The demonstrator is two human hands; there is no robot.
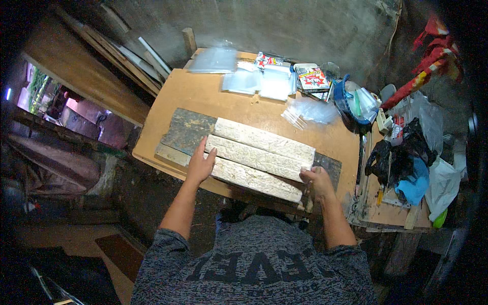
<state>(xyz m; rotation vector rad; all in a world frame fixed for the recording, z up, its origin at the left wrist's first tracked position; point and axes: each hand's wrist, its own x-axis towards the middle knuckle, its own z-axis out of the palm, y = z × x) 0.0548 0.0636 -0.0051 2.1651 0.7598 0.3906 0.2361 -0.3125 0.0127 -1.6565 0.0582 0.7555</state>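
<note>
Three long whitish blocks with a grainy, mottled surface, looking like tempeh, lie side by side across a dark worn board (189, 128). My left hand (202, 162) grips the left end of the middle tempeh block (256, 158), thumb on top and fingers along the end. At its other end my right hand (320, 182) is closed on the right corner, thumb on top. Beyond it is the far tempeh block (264, 140). The near tempeh block (254, 180) lies closest to me, along the board's front edge. The undersides of the blocks are hidden.
The board rests on a tan table (244, 109). At the back are stacks of clear plastic bags (239, 81) and a red-and-white box (311, 79). A blue basket (351, 101) stands at the right, beside a side surface heaped with plastic bags (417, 178). Wooden planks (117, 51) lean at the left.
</note>
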